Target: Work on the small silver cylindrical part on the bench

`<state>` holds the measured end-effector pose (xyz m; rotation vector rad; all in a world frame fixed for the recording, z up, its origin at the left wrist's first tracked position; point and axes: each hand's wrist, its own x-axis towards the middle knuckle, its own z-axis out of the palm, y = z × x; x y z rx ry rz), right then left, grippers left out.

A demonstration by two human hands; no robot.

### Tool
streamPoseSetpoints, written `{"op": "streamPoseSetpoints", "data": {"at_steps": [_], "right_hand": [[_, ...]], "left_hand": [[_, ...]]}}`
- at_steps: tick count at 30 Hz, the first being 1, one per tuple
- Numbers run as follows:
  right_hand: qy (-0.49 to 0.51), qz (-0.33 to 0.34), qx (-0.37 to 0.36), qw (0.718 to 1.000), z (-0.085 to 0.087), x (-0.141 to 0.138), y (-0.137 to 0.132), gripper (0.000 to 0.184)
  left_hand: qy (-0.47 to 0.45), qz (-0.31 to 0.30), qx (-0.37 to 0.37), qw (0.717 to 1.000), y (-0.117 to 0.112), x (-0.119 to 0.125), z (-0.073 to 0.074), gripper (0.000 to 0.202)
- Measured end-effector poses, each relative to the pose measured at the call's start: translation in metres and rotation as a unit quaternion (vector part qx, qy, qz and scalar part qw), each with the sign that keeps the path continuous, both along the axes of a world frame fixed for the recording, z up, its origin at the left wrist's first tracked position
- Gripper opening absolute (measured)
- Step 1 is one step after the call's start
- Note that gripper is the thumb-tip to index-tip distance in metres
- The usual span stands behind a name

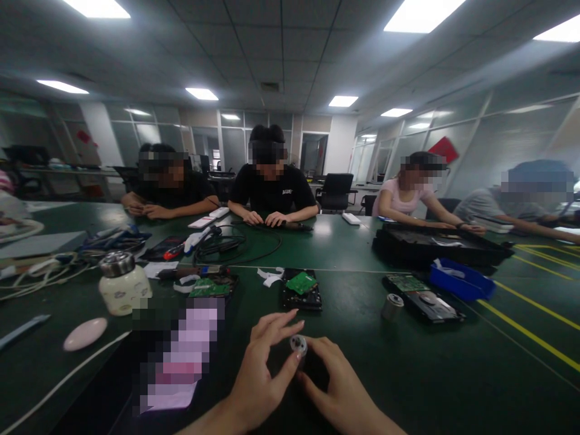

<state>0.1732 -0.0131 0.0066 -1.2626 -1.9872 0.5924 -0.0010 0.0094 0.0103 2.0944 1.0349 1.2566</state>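
Low in the middle of the view, my left hand (pixel 263 368) and my right hand (pixel 338 386) meet over the dark green table (pixel 408 368). Both pinch a small round silver metal part (pixel 298 344) between their fingertips. My left thumb and forefinger close on its left side, while the other left fingers stretch out above it. My right fingers curl around its right side and cover what lies beneath. Just beyond the hands lies an opened hard drive with a green circuit board (pixel 301 289).
A cream jar with a metal lid (pixel 120 283) and a pink oval object (pixel 85 333) stand at left, with cables behind. Another opened drive (pixel 423 299), a metal cylinder (pixel 392 306) and a blue tray (pixel 462 281) lie at right. Several people sit across the table.
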Motion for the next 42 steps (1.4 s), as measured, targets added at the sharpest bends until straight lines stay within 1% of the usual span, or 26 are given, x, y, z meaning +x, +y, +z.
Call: {"op": "streamPoseSetpoints", "data": {"at_steps": [2, 3, 6, 8, 9, 12, 13, 15, 19, 21, 24, 26, 28, 31, 33, 34, 36, 38, 40, 42], "right_hand": [[-0.003, -0.001, -0.005, 1.0, 0.0, 0.0, 0.001, 0.038], [-0.006, -0.002, -0.009, 1.0, 0.0, 0.0, 0.001, 0.036], [-0.014, -0.007, -0.023, 1.0, 0.002, 0.001, 0.002, 0.032], [-0.017, -0.008, -0.033, 0.999, 0.003, 0.0, 0.002, 0.031], [-0.017, -0.008, -0.034, 0.999, 0.003, 0.0, 0.002, 0.031], [-0.015, -0.01, -0.021, 1.0, 0.0, 0.0, 0.002, 0.032], [-0.014, -0.011, -0.015, 1.0, -0.001, 0.0, 0.002, 0.032], [-0.011, -0.009, -0.011, 1.0, -0.003, 0.0, 0.003, 0.032], [-0.008, -0.007, -0.019, 1.0, -0.002, 0.0, 0.003, 0.03], [-0.013, -0.012, -0.02, 1.0, -0.001, 0.0, 0.003, 0.031], [-0.022, -0.022, -0.028, 0.999, 0.001, 0.0, 0.003, 0.032], [-0.023, -0.022, -0.034, 0.999, 0.001, 0.0, 0.003, 0.032], [-0.023, -0.02, -0.038, 0.999, 0.001, -0.001, 0.003, 0.032], [-0.023, -0.021, -0.041, 0.999, 0.0, -0.001, 0.003, 0.033], [-0.022, -0.021, -0.04, 0.999, 0.001, 0.0, 0.003, 0.033], [-0.021, -0.02, -0.04, 0.999, 0.001, 0.0, 0.002, 0.033], [-0.017, -0.019, -0.041, 0.999, 0.002, 0.0, 0.002, 0.032], [-0.015, -0.02, -0.039, 0.999, 0.003, 0.0, 0.002, 0.031], [-0.017, -0.021, -0.031, 0.999, 0.002, 0.0, 0.003, 0.032], [-0.022, -0.017, -0.021, 0.999, 0.001, 0.0, 0.003, 0.033]], "left_hand": [[0.009, -0.005, 0.004, 1.0, -0.001, 0.0, -0.001, 0.037], [0.003, 0.003, 0.005, 1.0, -0.002, -0.001, -0.002, 0.033], [-0.036, 0.058, 0.013, 0.998, -0.003, -0.001, -0.003, 0.019], [-0.056, 0.086, 0.017, 0.995, -0.002, -0.002, -0.004, 0.017], [-0.058, 0.083, 0.012, 0.995, -0.002, -0.002, -0.005, 0.02], [-0.032, 0.028, -0.026, 0.999, -0.002, 0.001, -0.005, 0.03], [-0.025, 0.015, -0.037, 0.999, -0.001, 0.002, -0.005, 0.029], [-0.026, 0.014, -0.049, 0.998, -0.001, 0.005, -0.005, 0.024], [-0.057, 0.053, -0.05, 0.996, 0.002, 0.01, -0.002, 0.018], [-0.068, 0.104, -0.044, 0.991, 0.006, 0.008, -0.002, 0.018], [-0.06, 0.205, -0.044, 0.976, 0.012, -0.001, -0.005, 0.018], [-0.037, 0.226, -0.059, 0.972, 0.015, -0.009, -0.009, 0.013], [-0.009, 0.223, -0.076, 0.972, 0.016, -0.015, -0.013, 0.014], [0.041, 0.225, -0.09, 0.969, 0.014, -0.018, -0.017, 0.027], [0.062, 0.231, -0.099, 0.966, 0.014, -0.018, -0.017, 0.033], [0.059, 0.233, -0.102, 0.965, 0.014, -0.017, -0.017, 0.033], [0.031, 0.231, -0.099, 0.967, 0.015, -0.015, -0.015, 0.025], [-0.014, 0.216, -0.077, 0.973, 0.015, -0.011, -0.014, 0.016], [-0.049, 0.177, -0.034, 0.982, 0.013, -0.005, -0.012, 0.014], [-0.06, 0.124, 0.012, 0.99, 0.01, -0.001, -0.011, 0.014]]}}
